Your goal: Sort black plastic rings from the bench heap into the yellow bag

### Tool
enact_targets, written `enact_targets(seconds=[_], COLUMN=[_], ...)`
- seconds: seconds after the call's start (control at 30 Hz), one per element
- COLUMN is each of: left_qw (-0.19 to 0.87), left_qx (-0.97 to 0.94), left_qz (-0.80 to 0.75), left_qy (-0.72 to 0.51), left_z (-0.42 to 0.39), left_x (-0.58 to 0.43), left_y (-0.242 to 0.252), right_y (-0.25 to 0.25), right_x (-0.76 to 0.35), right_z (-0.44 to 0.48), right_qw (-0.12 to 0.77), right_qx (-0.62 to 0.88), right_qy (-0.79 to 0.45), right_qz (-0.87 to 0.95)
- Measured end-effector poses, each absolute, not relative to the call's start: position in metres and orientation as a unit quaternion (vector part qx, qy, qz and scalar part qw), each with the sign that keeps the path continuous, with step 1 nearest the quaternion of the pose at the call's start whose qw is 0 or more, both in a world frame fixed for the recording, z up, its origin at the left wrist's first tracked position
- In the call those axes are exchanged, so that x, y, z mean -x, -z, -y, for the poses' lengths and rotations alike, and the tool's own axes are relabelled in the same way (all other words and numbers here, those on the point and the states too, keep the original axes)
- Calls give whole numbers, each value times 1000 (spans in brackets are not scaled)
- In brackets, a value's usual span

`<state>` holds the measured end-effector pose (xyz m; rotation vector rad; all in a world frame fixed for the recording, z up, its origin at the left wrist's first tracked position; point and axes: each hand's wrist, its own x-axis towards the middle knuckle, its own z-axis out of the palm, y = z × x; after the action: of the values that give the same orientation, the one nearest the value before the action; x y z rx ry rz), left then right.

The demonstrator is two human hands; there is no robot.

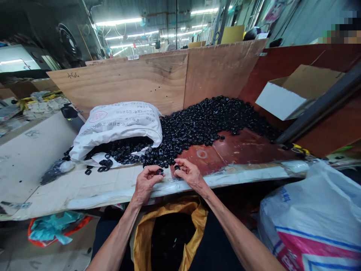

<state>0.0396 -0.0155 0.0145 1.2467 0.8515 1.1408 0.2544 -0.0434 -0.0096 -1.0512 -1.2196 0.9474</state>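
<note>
Between the thumb and fingers of my left hand (pixel 146 181) is a small black ring-shaped part (pixel 160 172). A second black ring-shaped part (pixel 177 167) is pinched in my right hand (pixel 191 174), a short way to the right. Both hands are over the front edge of the workbench (pixel 225 182). Just behind them spreads a big heap of similar black parts (pixel 197 122). More of these parts spill from the mouth of a white woven sack (pixel 121 116) lying on its side. Below my hands, an open yellow sack (pixel 143 237) stands between my legs, its inside dark.
Wooden boards (pixel 126 81) wall the bench at the back. A white cardboard box (pixel 282 99) sits at the right by a slanted dark post (pixel 318 103). A full white and pink bag (pixel 307 210) stands at lower right. An orange-rimmed container (pixel 42 244) with teal plastic is at lower left.
</note>
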Motion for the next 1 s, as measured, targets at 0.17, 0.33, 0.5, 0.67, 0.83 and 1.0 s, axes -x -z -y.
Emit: enact_targets(seconds=[0.17,0.33,0.5,0.67,0.83,1.0], left_qw=[599,582,522,482,477,474], left_qx=[-520,-543,-610,-661,-666,-670], left_qz=[-378,-386,-368,-357,-351,-345], left_qy=[-478,-466,-468,-451,-454,-456], left_z=[15,14,11,12,15,15], left_x=[-39,-38,-38,-38,-39,-40], left_y=[-15,-13,-12,-12,-13,-11], right_y=[3,4,6,0,6,11], right_x=[-238,-221,-216,-218,-213,-209], right_z=[45,46,48,52,52,52], right_qw=[608,605,601,593,598,578], right_qx=[418,395,432,436,461,485], right_qy=[-447,-414,-363,-313,-324,-271], right_qz=[506,553,566,600,570,598])
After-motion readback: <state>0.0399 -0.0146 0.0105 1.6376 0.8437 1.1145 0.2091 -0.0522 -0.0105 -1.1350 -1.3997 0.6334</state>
